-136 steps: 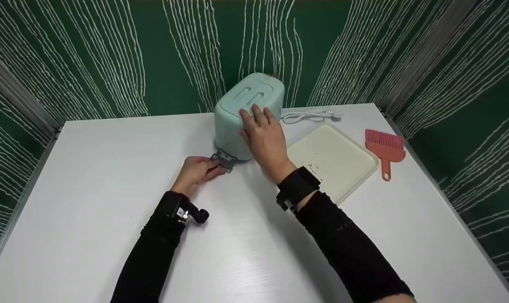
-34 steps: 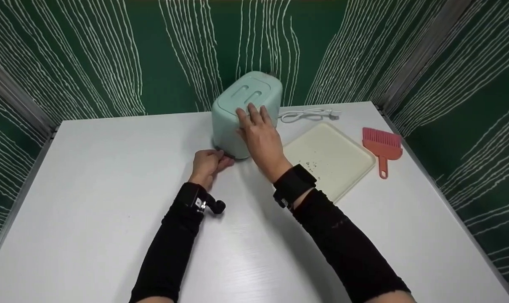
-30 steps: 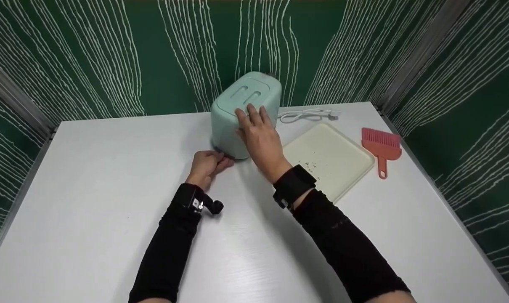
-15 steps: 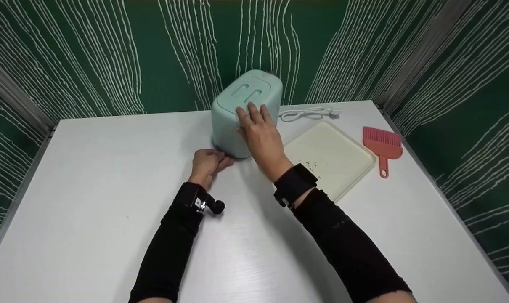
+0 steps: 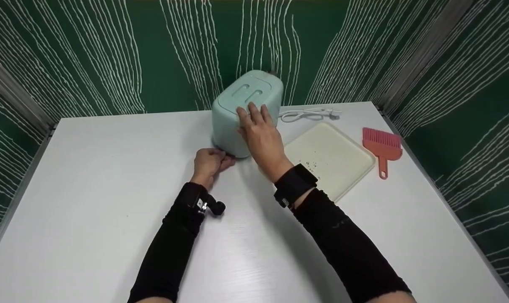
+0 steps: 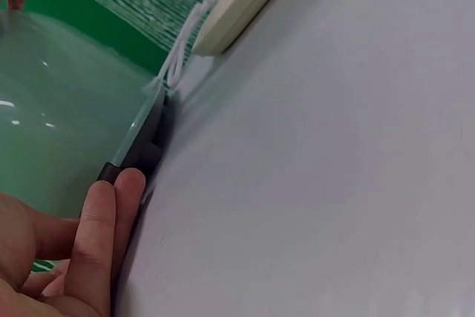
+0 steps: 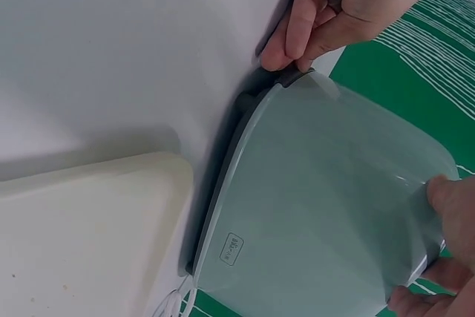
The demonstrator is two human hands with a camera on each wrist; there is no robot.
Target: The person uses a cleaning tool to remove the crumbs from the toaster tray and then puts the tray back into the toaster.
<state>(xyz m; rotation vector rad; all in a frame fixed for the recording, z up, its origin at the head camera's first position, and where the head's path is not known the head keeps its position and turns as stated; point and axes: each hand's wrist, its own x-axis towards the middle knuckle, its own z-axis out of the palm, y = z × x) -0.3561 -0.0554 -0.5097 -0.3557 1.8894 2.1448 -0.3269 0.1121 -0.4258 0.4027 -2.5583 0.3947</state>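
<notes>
A mint-green toaster (image 5: 229, 130) with two raised ridges on its top stands at the back middle of the table. At its near lower corner my left hand (image 5: 208, 163) pinches the dark end of a crumb tray (image 7: 292, 76); the rest of that tray is hidden beneath the toaster. In the left wrist view the fingertips (image 6: 130, 180) lie against this dark end, low over the tabletop. My right hand (image 5: 263, 141) holds the toaster's upper near edge, fingers over the top and thumb on the side.
A cream square tray (image 5: 343, 155) with dark crumbs lies right of the toaster. Farther right is an orange brush (image 5: 383, 147) with pink bristles. The bundled white cord and plug (image 5: 311, 114) lie behind the cream tray. Patterned green walls stand behind and beside the white table (image 5: 111, 189).
From 4.5 seconds ago, my left hand has moved right and toward the toaster, and the crumb tray's grey end has gone in under it. Over the last second almost nothing has moved.
</notes>
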